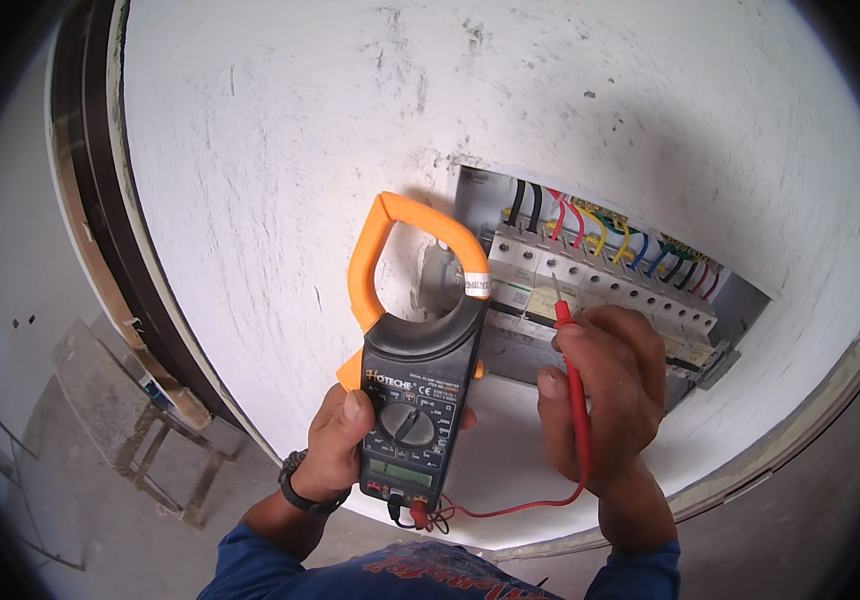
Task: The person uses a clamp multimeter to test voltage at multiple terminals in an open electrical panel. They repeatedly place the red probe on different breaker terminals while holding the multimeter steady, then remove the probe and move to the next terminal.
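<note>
My left hand (340, 440) is wrapped round a black and orange clamp meter (415, 390), its jaw pointing up and its dial and small display facing me. In my right hand (610, 385) is a red test probe (565, 330), pinched between thumb and fingers. The probe's thin metal tip points up at the row of white circuit breakers (600, 275); I cannot tell whether it touches a terminal. A red lead (520, 508) runs from the probe down to the meter's lower end, where a black plug also sits. My right hand hides part of the breakers' lower side.
The breakers sit in a recessed box (475, 190) in a white, scuffed wall (280, 150). Black, red, yellow, blue and green wires (600, 235) enter along their top. A dusty wooden stand (110, 400) is at the left on the grey floor, beside a dark door frame (100, 200).
</note>
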{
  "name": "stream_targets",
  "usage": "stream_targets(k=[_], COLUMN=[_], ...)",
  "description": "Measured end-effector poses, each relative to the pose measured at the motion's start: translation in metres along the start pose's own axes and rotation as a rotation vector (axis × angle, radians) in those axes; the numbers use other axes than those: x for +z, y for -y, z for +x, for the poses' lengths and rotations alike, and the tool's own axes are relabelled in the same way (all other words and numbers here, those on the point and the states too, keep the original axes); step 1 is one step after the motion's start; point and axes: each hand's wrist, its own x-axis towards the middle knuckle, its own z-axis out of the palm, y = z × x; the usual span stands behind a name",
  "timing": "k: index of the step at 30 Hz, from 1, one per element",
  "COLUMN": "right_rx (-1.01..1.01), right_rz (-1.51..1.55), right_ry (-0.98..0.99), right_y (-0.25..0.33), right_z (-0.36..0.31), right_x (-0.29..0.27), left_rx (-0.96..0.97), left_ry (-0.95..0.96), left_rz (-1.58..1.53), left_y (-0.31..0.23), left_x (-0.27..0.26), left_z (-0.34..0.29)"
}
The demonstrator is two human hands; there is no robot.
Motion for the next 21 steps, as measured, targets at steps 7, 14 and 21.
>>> stream_targets(k=[7, 14, 21], right_rx=[-0.060, -0.090, -0.105], right_rz=[-0.104, -0.138, -0.193], right_ry=[0.011, 0.013, -0.005], right_y=[-0.006, -0.010, -0.012], right_z=[0.015, 0.020, 0.023], right_x=[0.019, 0.028, 0.034], left_rx=[0.002, 0.013, 0.013], left_ry=[0.056, 0.049, 0.069], left_rz=[-0.055, -0.071, -0.090], left_y=[0.002, 0.004, 0.003], left_x=[-0.007, -0.007, -0.008], left_z=[0.000, 0.000, 0.000])
